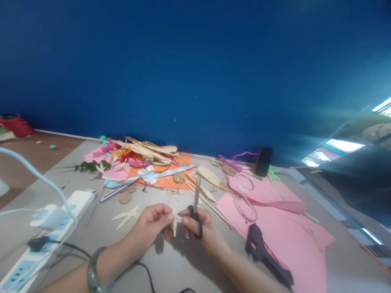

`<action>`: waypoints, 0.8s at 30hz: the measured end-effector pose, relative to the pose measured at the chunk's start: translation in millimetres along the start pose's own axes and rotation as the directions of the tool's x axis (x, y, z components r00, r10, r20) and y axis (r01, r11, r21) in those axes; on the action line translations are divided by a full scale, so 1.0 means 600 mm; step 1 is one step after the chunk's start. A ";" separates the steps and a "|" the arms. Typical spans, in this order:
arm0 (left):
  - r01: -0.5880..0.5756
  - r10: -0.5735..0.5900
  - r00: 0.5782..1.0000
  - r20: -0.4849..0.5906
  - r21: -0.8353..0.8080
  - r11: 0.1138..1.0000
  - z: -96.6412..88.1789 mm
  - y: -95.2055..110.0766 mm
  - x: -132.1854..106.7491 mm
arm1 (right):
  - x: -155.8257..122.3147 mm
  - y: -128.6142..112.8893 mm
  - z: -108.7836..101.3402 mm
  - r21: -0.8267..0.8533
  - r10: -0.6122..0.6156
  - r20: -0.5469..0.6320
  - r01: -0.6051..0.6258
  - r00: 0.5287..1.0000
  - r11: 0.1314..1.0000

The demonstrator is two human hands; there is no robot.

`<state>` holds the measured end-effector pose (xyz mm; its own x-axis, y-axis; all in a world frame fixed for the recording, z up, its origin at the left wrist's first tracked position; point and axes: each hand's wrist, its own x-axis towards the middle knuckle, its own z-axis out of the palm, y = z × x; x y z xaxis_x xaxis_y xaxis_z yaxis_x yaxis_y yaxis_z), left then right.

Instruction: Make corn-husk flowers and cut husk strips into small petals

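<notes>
My left hand (155,221) pinches a small pale strip (175,223), apparently straw or husk, held upright above the grey table. Close on its right, my right hand (204,230) has its fingers in the dark handles of a pair of scissors (197,199). The metal blades point up and away from me, apart from the strip. Left of my left hand lies a pale star-like piece (126,215) made of crossed pointed strips. Small pale offcuts (171,193) are scattered beyond both hands.
A black glue gun (267,254) rests on pink paper (293,240) at right. A white power strip (61,228) with plugs and cables stands at left. Farther back are orange paper (183,185), dried husk strips (149,148), light blue ribbon (161,175) and a dark phone (263,161) against the wall.
</notes>
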<state>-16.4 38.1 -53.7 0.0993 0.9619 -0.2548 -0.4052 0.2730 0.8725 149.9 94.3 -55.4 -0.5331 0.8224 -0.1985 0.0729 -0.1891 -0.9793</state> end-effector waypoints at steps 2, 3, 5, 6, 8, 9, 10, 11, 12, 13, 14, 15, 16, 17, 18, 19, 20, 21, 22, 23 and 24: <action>0.067 -0.063 0.990 0.126 -0.026 0.997 0.003 -0.004 -0.001 | -0.002 0.000 -0.004 0.055 0.002 0.031 -0.003 1.000 0.999; 0.102 -0.094 0.979 0.181 -0.033 0.994 0.004 -0.006 -0.001 | -0.002 0.001 -0.006 0.075 0.007 0.063 -0.012 0.998 0.997; 0.155 -0.142 0.958 0.249 -0.036 0.987 0.005 -0.008 -0.003 | -0.003 0.004 -0.009 0.114 0.010 0.126 -0.024 0.992 0.993; 0.174 -0.160 0.950 0.268 -0.031 0.984 0.005 -0.009 -0.004 | -0.002 0.006 -0.010 0.133 0.010 0.151 -0.030 0.988 0.991; 0.200 -0.187 0.938 0.293 -0.013 0.980 0.004 -0.010 -0.006 | -0.002 0.009 -0.011 0.161 0.012 0.189 -0.043 0.982 0.986; 0.209 -0.198 0.932 0.305 -0.005 0.978 0.004 -0.010 -0.007 | -0.001 0.010 -0.010 0.171 0.015 0.203 -0.050 0.979 0.984; 0.218 -0.207 0.926 0.314 0.001 0.976 0.004 -0.010 -0.007 | 0.000 0.011 -0.010 0.179 0.019 0.208 -0.057 0.978 0.982; 0.227 -0.217 0.921 0.322 0.008 0.974 0.004 -0.010 -0.007 | 0.000 0.011 -0.009 0.185 0.024 0.206 -0.062 0.978 0.981; 0.234 -0.226 0.918 0.325 0.015 0.972 0.004 -0.010 -0.007 | 0.000 0.010 -0.008 0.186 0.026 0.200 -0.064 0.980 0.980; 0.238 -0.233 0.918 0.320 0.025 0.971 0.004 -0.010 -0.006 | 0.000 0.010 -0.008 0.183 0.027 0.195 -0.064 0.980 0.981; 0.234 -0.235 0.923 0.304 0.039 0.971 0.004 -0.010 -0.005 | 0.000 0.009 -0.007 0.178 0.026 0.196 -0.061 0.980 0.982; 0.218 -0.226 0.935 0.273 0.059 0.974 0.003 -0.010 -0.004 | 0.001 0.007 -0.007 0.169 0.023 0.202 -0.058 0.979 0.984; 0.189 -0.203 0.951 0.232 0.081 0.979 0.002 -0.009 -0.003 | 0.001 0.006 -0.006 0.154 0.021 0.206 -0.054 0.978 0.987; 0.154 -0.171 0.968 0.184 0.105 0.983 0.001 -0.009 -0.001 | 0.001 0.005 -0.006 0.131 0.022 0.203 -0.050 0.979 0.990; 0.114 -0.131 0.982 0.136 0.127 0.985 0.000 -0.009 0.001 | 0.001 0.004 -0.006 0.103 0.026 0.193 -0.047 0.981 0.994; 0.077 -0.093 0.991 0.101 0.155 0.985 -0.002 -0.008 0.002 | 0.000 0.004 -0.006 0.071 0.033 0.176 -0.046 0.984 0.996; 0.044 -0.059 0.995 0.079 0.185 0.982 -0.004 -0.007 0.002 | 0.000 0.003 -0.006 0.040 0.041 0.159 -0.048 0.986 0.998; 0.020 -0.036 0.997 0.070 0.215 0.976 -0.005 -0.006 0.003 | -0.001 0.002 -0.006 0.014 0.049 0.145 -0.051 0.988 0.999; 0.010 -0.027 0.997 0.068 0.240 0.971 -0.005 -0.004 0.002 | -0.001 0.002 -0.006 -0.005 0.054 0.137 -0.053 0.989 0.999; 0.009 -0.028 0.997 0.071 0.260 0.966 -0.005 -0.001 0.001 | -0.002 0.001 -0.005 -0.017 0.054 0.135 -0.052 0.989 0.999; 0.014 -0.034 0.997 0.072 0.272 0.962 -0.004 0.002 0.000 | -0.003 0.000 -0.004 -0.027 0.049 0.135 -0.046 0.990 0.999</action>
<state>-19.3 38.4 -54.1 0.1780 0.9507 -0.2540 -0.1414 0.2802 0.9495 152.8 93.9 -55.1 -0.6378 0.7321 -0.2391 0.1204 -0.2118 -0.9699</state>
